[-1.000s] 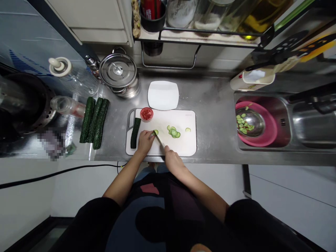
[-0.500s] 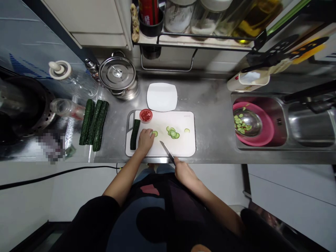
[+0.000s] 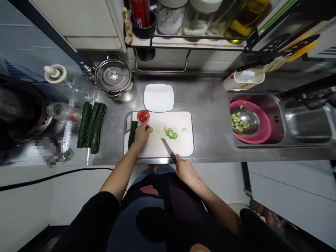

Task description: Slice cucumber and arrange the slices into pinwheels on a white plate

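A white cutting board (image 3: pixel 181 147) lies on the steel counter. My left hand (image 3: pixel 142 134) rests on the board with its fingers curled next to a cucumber half (image 3: pixel 132 134) and a single slice (image 3: pixel 151 130); what it grips, if anything, is hidden. My right hand (image 3: pixel 184 169) is closed round the handle of a knife (image 3: pixel 168 148), its blade pointing up over the board's near part. A small heap of cucumber slices (image 3: pixel 170 133) lies mid-board, with one more slice (image 3: pixel 184 130) to the right. A small red dish (image 3: pixel 143 116) sits at the board's far left corner.
Three whole cucumbers (image 3: pixel 91 127) lie left of the board. A white plate (image 3: pixel 158 97) and a lidded steel pot (image 3: pixel 113 79) stand behind it. In the sink at the right, a steel bowl (image 3: pixel 244 120) with slices sits inside a pink basin (image 3: pixel 263 127). Bottles stand far left.
My right hand has drawn the knife back from the cucumber toward the board's near edge. My left hand has slid up and left to the cucumber half, leaving a cut slice.
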The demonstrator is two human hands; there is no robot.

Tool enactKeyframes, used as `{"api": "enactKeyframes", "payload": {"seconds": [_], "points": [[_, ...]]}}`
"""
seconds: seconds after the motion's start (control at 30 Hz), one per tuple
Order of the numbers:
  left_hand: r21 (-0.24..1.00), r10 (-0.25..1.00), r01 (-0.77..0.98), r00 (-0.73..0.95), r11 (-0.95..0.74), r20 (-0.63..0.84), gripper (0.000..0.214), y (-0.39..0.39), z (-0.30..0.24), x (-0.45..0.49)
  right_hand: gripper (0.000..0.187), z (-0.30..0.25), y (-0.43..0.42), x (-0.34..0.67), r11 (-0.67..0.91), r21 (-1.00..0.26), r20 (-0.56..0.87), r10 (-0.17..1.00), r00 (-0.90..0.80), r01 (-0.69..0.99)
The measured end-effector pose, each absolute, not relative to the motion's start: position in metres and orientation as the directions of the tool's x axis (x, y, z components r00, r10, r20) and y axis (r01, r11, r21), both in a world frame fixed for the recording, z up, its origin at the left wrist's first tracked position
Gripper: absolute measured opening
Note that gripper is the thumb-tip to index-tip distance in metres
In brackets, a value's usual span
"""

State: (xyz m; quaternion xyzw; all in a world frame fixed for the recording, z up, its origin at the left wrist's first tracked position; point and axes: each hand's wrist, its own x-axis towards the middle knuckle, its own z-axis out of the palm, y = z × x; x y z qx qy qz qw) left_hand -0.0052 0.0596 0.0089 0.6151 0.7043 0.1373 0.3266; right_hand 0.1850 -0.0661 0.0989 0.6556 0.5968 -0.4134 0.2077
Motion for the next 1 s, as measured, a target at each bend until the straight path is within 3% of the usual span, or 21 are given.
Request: {"api": "enactKeyframes", "payload": {"seconds": [0.2,0.33,0.43,0.57,0.83,1.0], "points": [[0.505,0.994,0.86,-0.01,0.066,-0.113,0.013,0.066,0.004,-0.014,0.032,0.099,-0.066,0.185,-0.217,-0.222,-0.802,0.595,-0.051,0.951],[0.568,0.993,0.822,0.092,-0.037,-0.069,0.014,0.061,0.005,0.005,0.031,0.1,-0.066,0.187,-0.232,-0.212,-0.808,0.588,-0.037,0.949],[0.637,0.954,0.756,0.281,-0.152,-0.106,0.016,0.06,0.006,0.032,0.032,0.099,-0.066,0.189,-0.23,-0.217,-0.807,0.589,-0.042,0.949],[0.632,0.862,0.75,0.438,-0.194,-0.255,0.018,0.063,0.008,0.061,0.034,0.097,-0.068,0.19,-0.229,-0.215,-0.808,0.588,-0.041,0.949],[0.662,0.863,0.733,0.427,-0.155,-0.271,0.012,0.066,0.013,0.07,0.037,0.1,-0.069,0.191,-0.248,-0.225,-0.814,0.579,-0.042,0.942],[0.771,0.876,0.63,0.317,0.093,-0.365,0.007,0.062,0.015,0.064,0.035,0.099,-0.069,0.193,-0.253,-0.221,-0.812,0.583,-0.034,0.942]]}}
